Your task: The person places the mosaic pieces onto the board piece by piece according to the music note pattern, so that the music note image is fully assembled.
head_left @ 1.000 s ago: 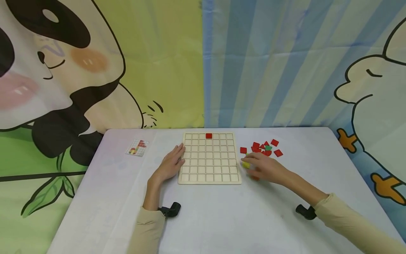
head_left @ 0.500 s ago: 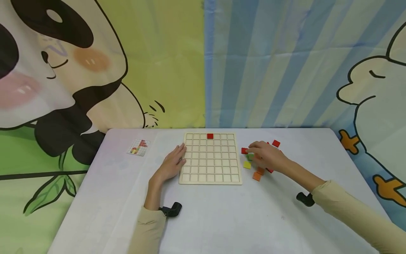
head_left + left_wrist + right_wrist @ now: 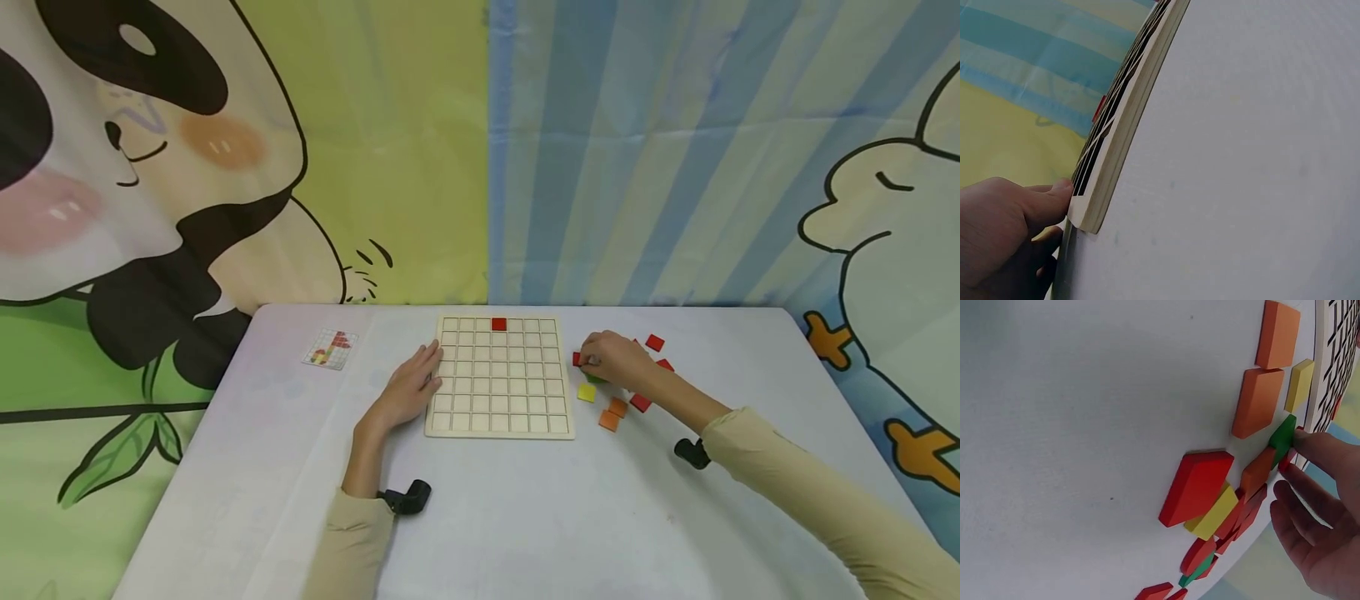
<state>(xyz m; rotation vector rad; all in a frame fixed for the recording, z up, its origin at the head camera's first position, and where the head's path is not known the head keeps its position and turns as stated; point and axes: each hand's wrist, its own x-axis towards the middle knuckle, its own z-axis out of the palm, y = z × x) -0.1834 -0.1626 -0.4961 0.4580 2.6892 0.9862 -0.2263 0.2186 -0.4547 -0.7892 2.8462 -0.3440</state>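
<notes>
Red tile (image 3: 577, 359): just right of the board (image 3: 498, 377), level with its third row from the far edge; flat on the table (image 3: 525, 517). Square, so no long axis; its edges run parallel to the board's edges.
Right hand (image 3: 617, 360): over the tile, fingertips curled down on it. Head view shows only the back of the hand. Right wrist view shows the thumb (image 3: 1325, 450) and a finger closing on a small red edge (image 3: 1287, 460) next to a green tile (image 3: 1282, 437); the grip looks like a pinch, tile still on the table.
Tile heap: right of the board, under and beyond the right hand. Right wrist view shows a large red piece (image 3: 1196, 486) lying on a yellow one (image 3: 1215, 512), with more red and green behind; the head view hides most of this under the hand.
Loose tiles: one yellow (image 3: 587, 392) and two orange (image 3: 613, 413) just right of the board's near corner.
Left hand (image 3: 408, 388): flat, fingers straight, resting against the board's left edge. Left wrist view shows a fingertip (image 3: 1060, 190) touching the board's corner (image 3: 1094, 212); it holds nothing.
Board: one red tile (image 3: 498, 324) seated in its far row, near the middle.
Card (image 3: 330, 348): well left of the board, by the table's far edge.
</notes>
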